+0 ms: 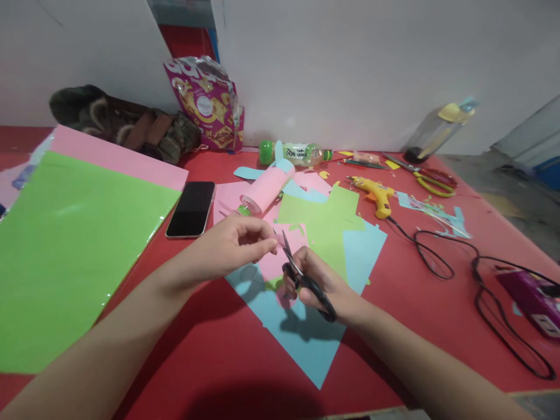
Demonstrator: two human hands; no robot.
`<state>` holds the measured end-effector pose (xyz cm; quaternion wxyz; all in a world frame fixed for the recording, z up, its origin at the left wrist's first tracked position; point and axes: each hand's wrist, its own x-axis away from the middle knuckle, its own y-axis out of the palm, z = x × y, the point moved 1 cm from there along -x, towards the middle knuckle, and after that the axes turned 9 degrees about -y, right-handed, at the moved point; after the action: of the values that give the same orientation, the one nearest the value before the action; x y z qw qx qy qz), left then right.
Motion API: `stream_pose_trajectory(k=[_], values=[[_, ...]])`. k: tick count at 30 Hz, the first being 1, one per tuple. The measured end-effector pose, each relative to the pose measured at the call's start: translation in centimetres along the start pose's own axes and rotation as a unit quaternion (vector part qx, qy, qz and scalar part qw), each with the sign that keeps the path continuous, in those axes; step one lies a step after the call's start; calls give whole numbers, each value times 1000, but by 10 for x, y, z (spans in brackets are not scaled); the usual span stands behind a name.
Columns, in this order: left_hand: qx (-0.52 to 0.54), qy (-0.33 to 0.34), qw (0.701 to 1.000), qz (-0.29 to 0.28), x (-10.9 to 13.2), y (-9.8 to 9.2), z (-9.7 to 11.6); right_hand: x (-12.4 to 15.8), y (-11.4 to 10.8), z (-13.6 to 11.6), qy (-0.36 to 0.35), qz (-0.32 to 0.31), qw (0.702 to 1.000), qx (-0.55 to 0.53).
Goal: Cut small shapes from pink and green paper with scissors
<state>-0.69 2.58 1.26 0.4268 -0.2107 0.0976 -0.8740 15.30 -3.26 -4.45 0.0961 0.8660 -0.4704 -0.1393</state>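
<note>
Between the fingertips of my left hand (245, 242) is a small piece of pink paper (279, 238). My right hand (321, 280) grips black-handled scissors (318, 297), their blades parted beside that paper. Under both hands lie overlapping sheets: a blue sheet (306, 356), a light green sheet (326, 219) and pink paper. Just beyond my left hand rests a bottle wrapped in pink paper (270, 185), with blue paper fins at its far end and a green cap at the near end.
A phone (191, 209) and large green sheets (79, 251) lie left. At the back are a snack bag (207, 105) and a green-capped bottle (297, 153). To the right are a yellow glue gun (374, 194), its black cord, pliers (433, 179) and a purple power strip (531, 300).
</note>
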Motion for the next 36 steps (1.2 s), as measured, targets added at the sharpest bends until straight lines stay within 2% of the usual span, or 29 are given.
stream_pose_trajectory(k=[14,21,36], values=[[-20,30,999,4,-1,4,-2,1,-1,1,0,0,1000,1],[-17,-12,1000,8,0,6,0,1,-2,3,1,-4,1000,-9],[-15,-21,999,21,0,9,-1,1,-1,1,12,17,999,-27]])
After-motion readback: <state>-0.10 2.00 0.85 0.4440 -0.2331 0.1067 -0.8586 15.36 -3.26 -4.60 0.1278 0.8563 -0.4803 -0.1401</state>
